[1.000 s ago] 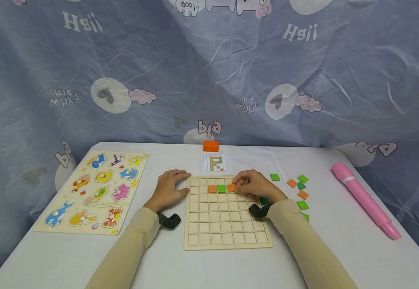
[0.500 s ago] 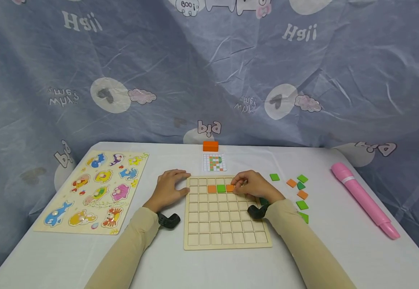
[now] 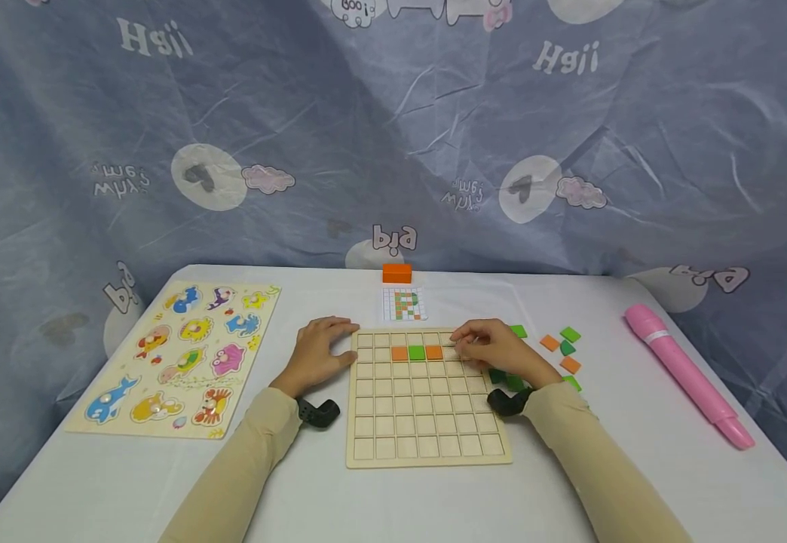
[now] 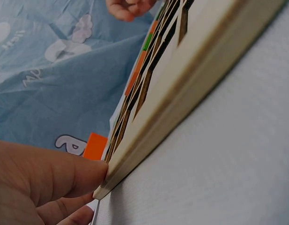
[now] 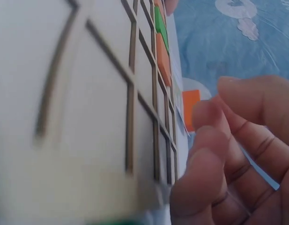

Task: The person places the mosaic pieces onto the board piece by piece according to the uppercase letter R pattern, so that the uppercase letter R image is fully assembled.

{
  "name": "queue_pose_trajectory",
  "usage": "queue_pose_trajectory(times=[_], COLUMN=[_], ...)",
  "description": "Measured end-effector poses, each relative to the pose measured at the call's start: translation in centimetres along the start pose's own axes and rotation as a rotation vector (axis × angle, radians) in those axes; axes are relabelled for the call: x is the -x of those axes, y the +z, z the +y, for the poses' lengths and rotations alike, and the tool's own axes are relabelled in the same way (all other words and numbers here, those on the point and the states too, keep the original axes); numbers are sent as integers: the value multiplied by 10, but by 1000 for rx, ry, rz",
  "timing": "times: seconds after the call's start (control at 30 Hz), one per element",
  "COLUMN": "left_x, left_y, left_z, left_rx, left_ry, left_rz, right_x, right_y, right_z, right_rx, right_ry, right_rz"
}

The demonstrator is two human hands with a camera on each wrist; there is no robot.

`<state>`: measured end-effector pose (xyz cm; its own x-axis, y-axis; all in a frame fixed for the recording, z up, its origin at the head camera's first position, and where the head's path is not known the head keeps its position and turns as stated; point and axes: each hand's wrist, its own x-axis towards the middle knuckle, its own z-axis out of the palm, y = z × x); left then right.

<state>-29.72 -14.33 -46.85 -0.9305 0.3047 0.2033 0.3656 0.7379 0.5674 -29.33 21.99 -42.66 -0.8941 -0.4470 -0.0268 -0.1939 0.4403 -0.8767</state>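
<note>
A wooden grid board [image 3: 427, 407] lies in front of me. One row holds an orange tile [image 3: 399, 354], a green tile [image 3: 417, 353] and a second orange tile [image 3: 434, 353] side by side. My left hand [image 3: 319, 354] rests at the board's far left corner; in the left wrist view its thumb [image 4: 83, 176] touches the board's edge. Over the right side of the board, my right hand [image 3: 498, 351] hovers with fingers loosely bent. The right wrist view shows nothing between its fingertips, which are apart from the tiles.
Behind the board are a pattern card [image 3: 404, 305] and an orange block [image 3: 396, 274]. Several loose tiles lie right of the board, including an orange one [image 3: 549, 343], partly behind the right arm. An animal puzzle [image 3: 81, 426] lies left, a pink stick-shaped object [image 3: 688, 377] far right.
My right hand has let go of the second orange tile and moved right, leaving it in the row beside the green tile. The left hand has stayed at the corner.
</note>
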Motion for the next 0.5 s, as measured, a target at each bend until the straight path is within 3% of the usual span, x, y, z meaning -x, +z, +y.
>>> queue_pose_trajectory(times=[0.23,0.5], left_x=[-1,0], left_y=[0,1], left_z=[1,0], left_rx=[1,2], left_ry=[-5,-3], left_rz=[-3,0], right_x=[26,52], right_y=[-18,-33], right_z=[3,12], right_rx=[58,38], right_ry=[15,38], right_rz=[42,60])
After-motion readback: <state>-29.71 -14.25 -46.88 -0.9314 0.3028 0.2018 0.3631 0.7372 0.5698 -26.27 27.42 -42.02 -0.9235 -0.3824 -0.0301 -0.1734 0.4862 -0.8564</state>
